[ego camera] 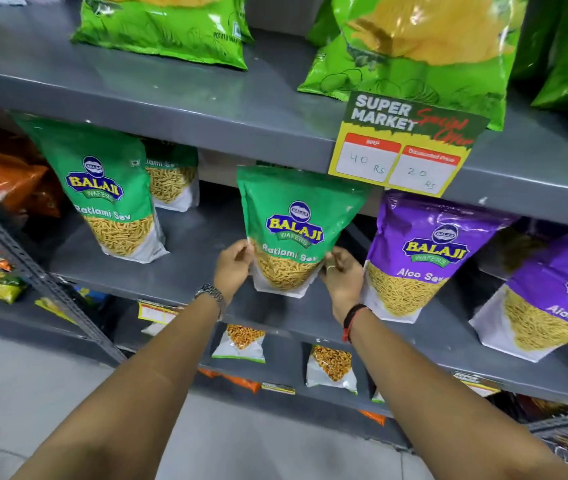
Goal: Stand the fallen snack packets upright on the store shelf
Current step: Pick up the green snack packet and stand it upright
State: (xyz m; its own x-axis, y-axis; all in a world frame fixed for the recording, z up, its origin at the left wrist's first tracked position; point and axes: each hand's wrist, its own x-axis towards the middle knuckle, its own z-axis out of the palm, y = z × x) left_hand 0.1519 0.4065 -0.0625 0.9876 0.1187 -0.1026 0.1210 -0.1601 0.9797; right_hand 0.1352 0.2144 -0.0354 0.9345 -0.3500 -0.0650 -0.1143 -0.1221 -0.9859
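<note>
Right now, both hands clamped on the green Balaji Ratlami Sev packet [293, 230] at centre frame: left hand [233, 266] pinching its lower left edge, right hand [343, 277] gripping the lower right. Packet upright, base resting on the grey metal middle shelf [185, 268], top reaching up behind the yellow Super Market price tag [405, 147]. Standing upright at left of frame, a second green Ratlami Sev packet [109, 192]; just beside the held one at right, a purple Aloo Sev packet [424, 254], leaning slightly. Silver wristwatch [210, 293] on the left wrist, red and black bands [351, 320] on the right. Bright green wafer bags [414, 53] lying on the top shelf.
</note>
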